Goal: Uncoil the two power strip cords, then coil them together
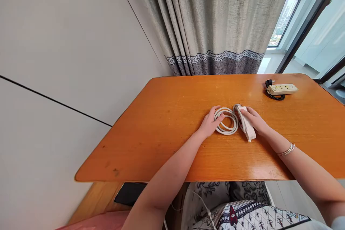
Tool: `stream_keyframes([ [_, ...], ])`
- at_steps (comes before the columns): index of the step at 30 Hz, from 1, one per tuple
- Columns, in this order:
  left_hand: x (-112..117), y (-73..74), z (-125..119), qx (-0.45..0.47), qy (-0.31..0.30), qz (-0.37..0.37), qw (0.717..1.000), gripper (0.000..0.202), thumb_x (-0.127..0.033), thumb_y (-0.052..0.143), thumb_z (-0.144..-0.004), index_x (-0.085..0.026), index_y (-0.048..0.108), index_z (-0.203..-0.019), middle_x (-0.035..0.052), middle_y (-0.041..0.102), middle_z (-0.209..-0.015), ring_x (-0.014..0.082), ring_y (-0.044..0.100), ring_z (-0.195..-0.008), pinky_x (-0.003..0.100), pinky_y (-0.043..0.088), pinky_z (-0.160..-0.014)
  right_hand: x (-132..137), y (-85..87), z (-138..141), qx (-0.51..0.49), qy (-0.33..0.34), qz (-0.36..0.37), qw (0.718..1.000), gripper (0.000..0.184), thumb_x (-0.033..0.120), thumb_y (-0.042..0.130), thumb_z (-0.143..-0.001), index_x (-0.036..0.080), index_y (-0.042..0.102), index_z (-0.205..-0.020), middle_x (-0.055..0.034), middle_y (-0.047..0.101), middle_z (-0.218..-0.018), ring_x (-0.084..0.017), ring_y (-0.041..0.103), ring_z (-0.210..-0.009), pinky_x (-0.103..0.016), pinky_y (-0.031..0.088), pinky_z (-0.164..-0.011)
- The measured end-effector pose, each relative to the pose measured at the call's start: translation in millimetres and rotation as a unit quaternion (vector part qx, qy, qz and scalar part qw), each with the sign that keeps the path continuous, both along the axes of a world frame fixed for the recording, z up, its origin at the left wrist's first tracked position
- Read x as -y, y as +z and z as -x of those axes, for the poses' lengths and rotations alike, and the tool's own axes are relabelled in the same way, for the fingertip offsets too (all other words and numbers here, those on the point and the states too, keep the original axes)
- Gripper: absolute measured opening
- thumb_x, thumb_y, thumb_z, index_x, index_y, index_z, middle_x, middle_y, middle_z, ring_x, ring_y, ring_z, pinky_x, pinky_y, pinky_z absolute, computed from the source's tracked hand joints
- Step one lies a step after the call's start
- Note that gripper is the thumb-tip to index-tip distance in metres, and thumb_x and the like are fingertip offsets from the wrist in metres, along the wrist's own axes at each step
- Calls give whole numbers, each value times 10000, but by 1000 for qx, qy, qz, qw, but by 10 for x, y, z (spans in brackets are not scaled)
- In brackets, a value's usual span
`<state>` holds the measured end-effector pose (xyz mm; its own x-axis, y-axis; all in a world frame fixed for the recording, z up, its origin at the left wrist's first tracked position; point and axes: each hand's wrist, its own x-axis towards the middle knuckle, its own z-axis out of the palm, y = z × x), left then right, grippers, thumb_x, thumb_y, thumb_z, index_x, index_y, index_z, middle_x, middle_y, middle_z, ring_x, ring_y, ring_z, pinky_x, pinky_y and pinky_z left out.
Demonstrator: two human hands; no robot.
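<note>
A white power strip (249, 129) rests on the wooden table (172, 115), tilted a little, with its white cord (228, 133) coiled in loops to its left. My left hand (211, 120) grips the left side of the coil, thumb over the loops. Around the strip's upper right side my right hand (254, 118) is closed; some of its fingers are hidden. Between the coil and the strip, cord loops and what looks like the plug end (237, 106) lie close together.
Toward the far right of the table lies a second, cream power strip (282, 89) with a black plug (268, 83) and black cord (275, 97). Behind the table hangs a grey curtain (215, 14). A pale wall (67, 50) flanks the left side. A dark flat object (129, 193) sits below the front edge.
</note>
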<state>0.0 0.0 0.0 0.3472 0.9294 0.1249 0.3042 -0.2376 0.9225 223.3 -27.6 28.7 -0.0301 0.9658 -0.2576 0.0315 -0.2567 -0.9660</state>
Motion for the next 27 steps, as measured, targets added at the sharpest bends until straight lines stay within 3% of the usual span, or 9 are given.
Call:
stream_keyframes([
  [3,-4,5,-14,-10,30,-31,999,480,-429,626,-913,-204,515,-1323,96,698,-1228,230,668,-1137,397,508,-1041,24,3,6,-16,-18,7,1000,572,646,747,-725,240,505,-1048,13,617,-804,-141,573,-617,-290,537,-562],
  [7,37,77,18,-55,86,-216,971,393,-430,603,-922,-198,609,-1240,142,606,-1341,272,572,-1291,451,432,-1132,37,-1,46,-32,-38,12,999,585,627,764,-703,250,503,-1066,15,623,-825,-147,582,-659,-279,525,-573],
  [9,93,137,28,-72,58,-295,951,381,-434,556,-950,-211,615,-1254,134,613,-1333,270,574,-1277,457,433,-1122,54,-2,93,-42,-40,26,998,601,622,768,-697,253,491,-1081,26,614,-821,-144,572,-654,-281,514,-578],
  [13,251,232,-34,-80,-72,-401,910,504,-501,516,-965,-220,546,-1382,134,625,-1336,272,583,-1247,451,434,-1087,107,-6,185,-53,-54,18,997,647,600,780,-684,250,464,-1127,43,595,-829,-144,565,-688,-278,483,-606],
  [17,346,250,-106,-132,-109,-395,903,529,-541,526,-957,-217,563,-1374,152,576,-1403,259,613,-1179,450,416,-1091,137,-12,215,-74,-51,5,996,679,548,818,-645,251,454,-1135,30,616,-925,-153,590,-797,-280,482,-682],
  [20,332,248,-94,-145,-84,-348,922,377,-489,580,-935,-205,627,-1179,143,614,-1347,267,610,-1198,445,434,-1071,125,-12,190,-75,-34,3,997,663,528,836,-625,242,492,-1114,19,627,-946,-150,583,-787,-283,470,-688],
  [24,274,240,-67,-107,-57,-283,952,68,-266,602,-875,-217,561,-897,107,675,-1239,253,631,-1168,431,472,-1023,90,24,119,-66,-38,-18,997,629,536,852,-601,221,551,-1054,0,656,-946,-142,570,-760,-270,446,-663],
  [27,243,215,-74,-74,-30,-252,964,168,-99,553,-758,-224,515,-863,75,708,-1086,229,666,-1025,404,511,-932,73,84,66,-68,-63,1,996,697,526,872,-573,235,532,-1107,-1,682,-897,-151,578,-710,-270,436,-614],
])
